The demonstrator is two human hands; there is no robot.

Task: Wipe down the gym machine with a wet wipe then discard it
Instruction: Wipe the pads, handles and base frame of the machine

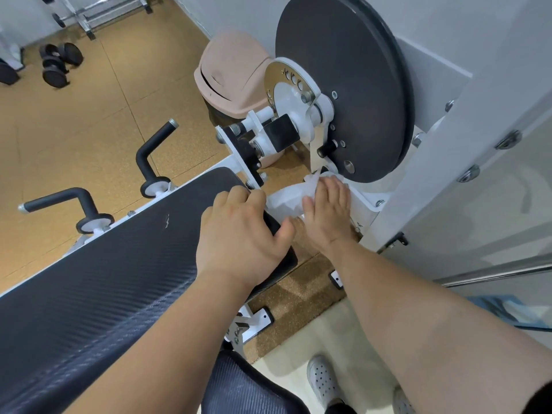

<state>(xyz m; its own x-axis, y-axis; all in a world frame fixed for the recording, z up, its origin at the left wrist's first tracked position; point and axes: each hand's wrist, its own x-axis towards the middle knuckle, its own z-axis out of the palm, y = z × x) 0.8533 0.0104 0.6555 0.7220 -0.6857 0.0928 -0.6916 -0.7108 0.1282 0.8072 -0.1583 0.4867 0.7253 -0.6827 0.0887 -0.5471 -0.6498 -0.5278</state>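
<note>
The gym machine has a black padded seat (119,264), a white frame (370,204) and a large dark round disc (358,85). My right hand (328,207) presses a crumpled white wet wipe (286,198) flat against the white frame just below the disc, fingers spread over it. My left hand (242,234) grips the near right corner of the seat pad, fingers curled over its far edge. A pink swing-lid bin (230,76) stands on the floor behind the machine's pivot.
Two black handles (149,153) stick up left of the seat. Dumbbells (59,64) and a rack lie on the cork floor at far left. A white panel and glass wall (493,174) close off the right. My shoes (325,380) are below.
</note>
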